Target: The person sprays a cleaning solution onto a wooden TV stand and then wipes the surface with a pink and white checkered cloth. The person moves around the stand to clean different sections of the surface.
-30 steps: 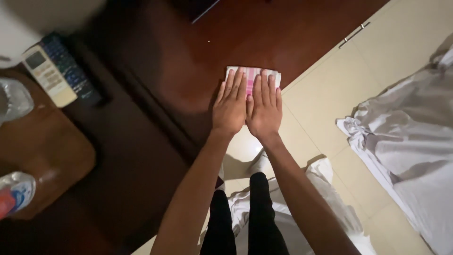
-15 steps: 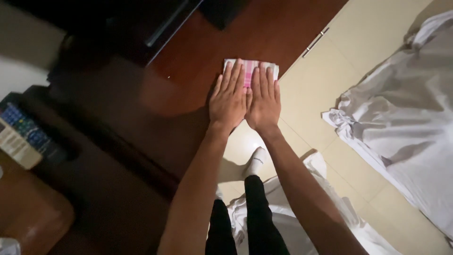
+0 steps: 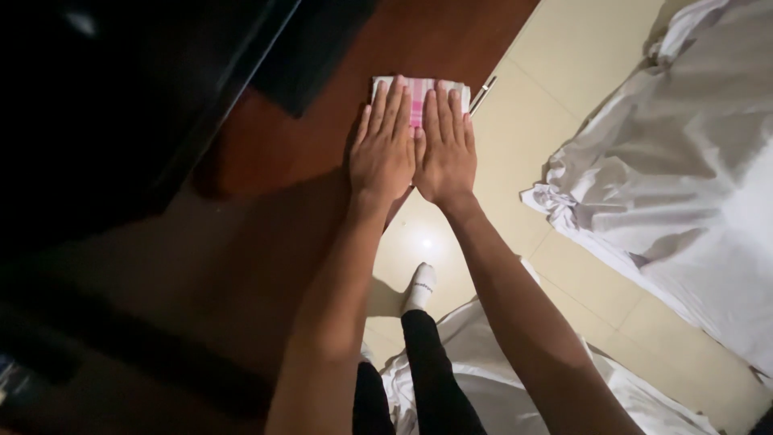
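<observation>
A folded pink and white checked cloth lies on a dark red-brown wooden surface near its edge. My left hand and my right hand press flat on the cloth side by side, fingers straight and close together. Most of the cloth is hidden under the palms; only its far edge and a strip between the hands show.
A dark flat object sits on the wood just left of the cloth. White crumpled sheets lie on the pale tiled floor at right, more white fabric by my leg and white sock. The left side is dark.
The view has swung right and forward: the remote controls and round table at left have left the frame. Both hands stay flat on the cloth, pushed slightly farther along the wood.
</observation>
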